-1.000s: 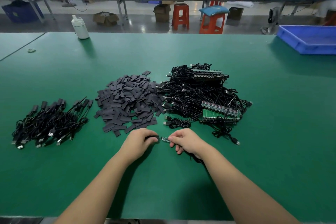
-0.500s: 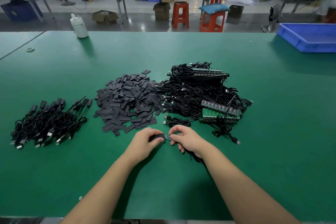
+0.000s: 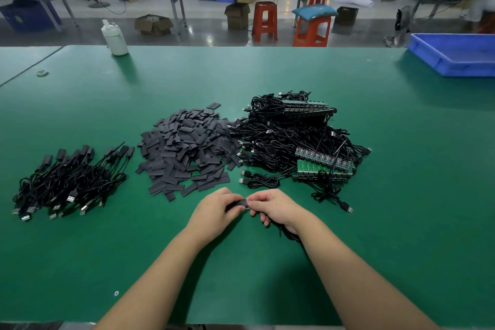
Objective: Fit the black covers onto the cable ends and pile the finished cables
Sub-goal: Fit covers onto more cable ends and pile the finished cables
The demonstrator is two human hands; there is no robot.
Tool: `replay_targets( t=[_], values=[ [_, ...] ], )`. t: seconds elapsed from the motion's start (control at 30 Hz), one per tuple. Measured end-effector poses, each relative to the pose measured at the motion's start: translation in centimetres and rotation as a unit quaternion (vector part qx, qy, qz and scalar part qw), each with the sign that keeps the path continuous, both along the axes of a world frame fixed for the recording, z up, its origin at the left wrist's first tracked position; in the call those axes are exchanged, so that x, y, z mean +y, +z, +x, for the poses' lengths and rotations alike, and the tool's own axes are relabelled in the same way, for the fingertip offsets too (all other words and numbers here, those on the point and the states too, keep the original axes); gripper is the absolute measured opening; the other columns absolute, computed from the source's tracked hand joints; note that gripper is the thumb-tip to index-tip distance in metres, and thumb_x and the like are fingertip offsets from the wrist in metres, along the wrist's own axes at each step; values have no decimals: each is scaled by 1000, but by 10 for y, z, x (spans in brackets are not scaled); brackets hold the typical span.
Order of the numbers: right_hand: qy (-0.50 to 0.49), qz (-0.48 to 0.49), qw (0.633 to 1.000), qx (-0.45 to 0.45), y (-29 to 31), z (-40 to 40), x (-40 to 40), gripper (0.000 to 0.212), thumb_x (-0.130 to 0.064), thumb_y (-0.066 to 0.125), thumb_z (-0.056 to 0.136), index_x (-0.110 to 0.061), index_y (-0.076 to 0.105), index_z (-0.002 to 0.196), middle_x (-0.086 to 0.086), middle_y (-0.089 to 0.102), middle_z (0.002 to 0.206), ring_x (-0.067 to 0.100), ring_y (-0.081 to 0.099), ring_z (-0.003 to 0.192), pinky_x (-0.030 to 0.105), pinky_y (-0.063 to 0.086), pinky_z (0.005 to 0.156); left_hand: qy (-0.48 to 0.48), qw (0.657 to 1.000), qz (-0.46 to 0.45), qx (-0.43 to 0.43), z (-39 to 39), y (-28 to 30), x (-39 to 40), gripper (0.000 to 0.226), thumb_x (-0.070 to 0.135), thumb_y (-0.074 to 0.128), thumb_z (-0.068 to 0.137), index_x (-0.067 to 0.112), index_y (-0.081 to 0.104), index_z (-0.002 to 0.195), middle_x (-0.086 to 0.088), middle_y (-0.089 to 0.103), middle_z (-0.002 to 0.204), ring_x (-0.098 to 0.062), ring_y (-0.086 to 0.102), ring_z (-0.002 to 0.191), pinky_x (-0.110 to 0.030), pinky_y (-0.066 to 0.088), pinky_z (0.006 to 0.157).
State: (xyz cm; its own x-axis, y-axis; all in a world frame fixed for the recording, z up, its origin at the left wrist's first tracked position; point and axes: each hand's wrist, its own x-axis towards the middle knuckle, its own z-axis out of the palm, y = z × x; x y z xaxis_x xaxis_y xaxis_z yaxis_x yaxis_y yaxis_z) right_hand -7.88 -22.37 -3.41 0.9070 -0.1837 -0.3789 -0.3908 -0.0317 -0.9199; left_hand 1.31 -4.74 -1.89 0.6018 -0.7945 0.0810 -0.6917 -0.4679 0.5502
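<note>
My left hand [image 3: 217, 209] pinches a black cover [image 3: 237, 204] just above the green table [image 3: 401, 195]. My right hand [image 3: 276, 206] pinches the cable end at the cover's right edge; the board is almost hidden inside the cover. That cable's black cord [image 3: 288, 234] trails under my right wrist. A heap of loose black covers [image 3: 184, 147] lies beyond my hands. To its right is a tangle of bare cables with green boards [image 3: 300, 142]. A pile of covered cables [image 3: 69, 182] sits at the left.
A white bottle [image 3: 115, 39] stands at the table's far edge on the left. A blue tray [image 3: 455, 56] sits at the far right. A single coiled cable [image 3: 259, 181] lies just beyond my hands. Stools and benches stand across the aisle.
The cover has slid rightward over the green board, which showed between my hands a second ago and is now nearly covered. My hands have closed together.
</note>
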Motion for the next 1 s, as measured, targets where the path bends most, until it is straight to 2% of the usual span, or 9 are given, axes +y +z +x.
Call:
replay_targets(
  t=[0.27,0.6,0.83,1.0],
  values=[
    [6,-7,1000,3,1,-1,0,10,-20,63,99,-18,72,100,-6,68,72,7,53,52,22,49,51,13,999,-28,11,-3,2,-2,20,34,64,92,26,73,108,12,60,94,-4,56,87,-28,49,80],
    [-3,21,1000,-3,1,-1,-1,8,-18,63,98,-17,71,101,-5,67,70,6,54,52,22,49,50,1,1000,-19,8,-1,-2,-1,22,38,64,92,28,72,110,11,60,95,-7,56,88,-33,50,81],
    [-4,20,1000,0,1,-1,0,9,-17,63,98,-17,72,100,-4,67,71,6,54,53,23,50,52,-3,999,-32,6,-3,-3,-2,18,35,64,92,29,72,107,14,57,89,-1,53,82,-24,46,75],
    [-7,18,1000,2,3,-2,0,9,-16,63,98,-15,71,101,-3,66,71,7,54,53,23,49,52,-2,999,-35,-3,-4,-3,-3,19,33,64,92,26,72,107,12,57,88,-4,54,81,-21,44,74]
  ],
)
